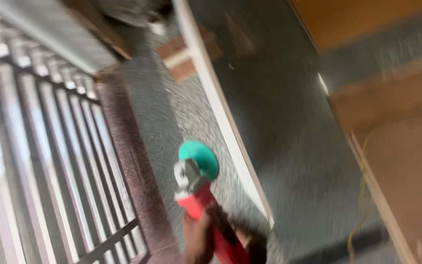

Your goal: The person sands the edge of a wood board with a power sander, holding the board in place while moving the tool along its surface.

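Note:
My right hand [221, 242] shows at the bottom middle of the blurred head view, wrapped around the red body of an angle grinder [199, 198]. The grinder points up and away from me. Its grey metal head carries a green round disc [200, 157] at the far end. The disc hangs over the speckled grey floor [172, 112], just left of the white edge of a large dark grey board [279, 112]. My left hand is out of sight.
A metal railing with several pale bars [40, 146] and a brown post [123, 146] fills the left. Brown wooden boards [406, 146] lie at the right, with a thin yellow cord [362, 195] beside them. Small wood offcuts [184, 61] lie at the top middle.

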